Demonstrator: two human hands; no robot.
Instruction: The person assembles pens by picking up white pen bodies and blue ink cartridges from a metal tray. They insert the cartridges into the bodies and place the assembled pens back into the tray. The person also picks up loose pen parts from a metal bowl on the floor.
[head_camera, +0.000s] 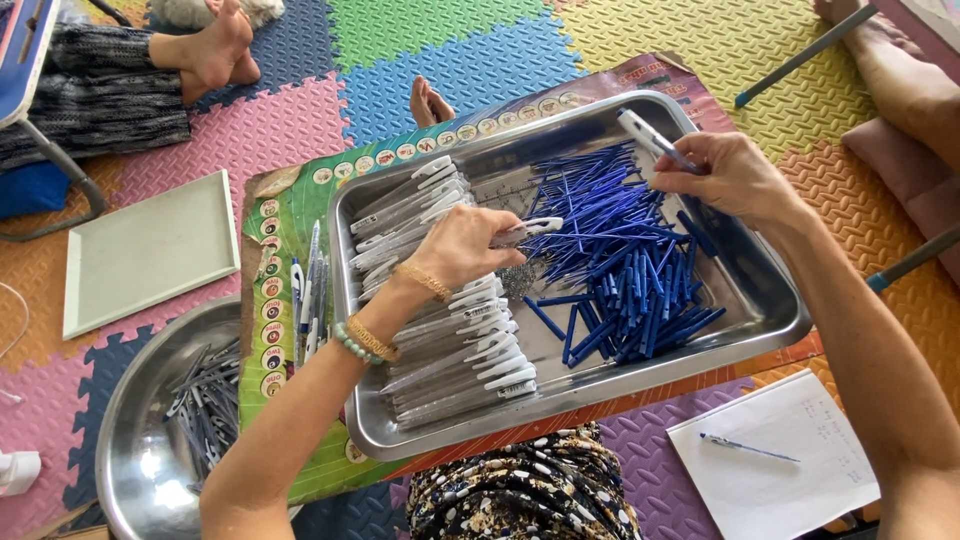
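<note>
We are working over a shallow rectangular steel tray (770, 300) that rests on a printed cardboard sheet on the coloured foam floor mat. Our left hand (470, 245) hovers over the middle of the tray, its fingers closed on a clear pen barrel with a white clip (525, 231). Our right hand (725, 175) is at the tray's far right corner, pinching a second white-clipped pen barrel (650, 135) between thumb and fingertips. In the tray's right half lies a loose heap of thin blue plastic refills (620, 250); in its left half lies a packed row of clear barrels with white clips (440, 300). A small cluster of what look like tiny springs (517, 280) sits in the tray just under the left hand, though it is too small to be sure.

We judge the step in hand to be assembly, each hand holding a barrel above the parts. The next move seems to call for picking a single refill out of the tangled heap without dragging others along.

Left of the tray lie a few finished-looking pens (308, 295), then a round steel bowl of dark parts (170, 430). Right of the tray, a sheet of paper carries a blue pen (748, 448).
</note>
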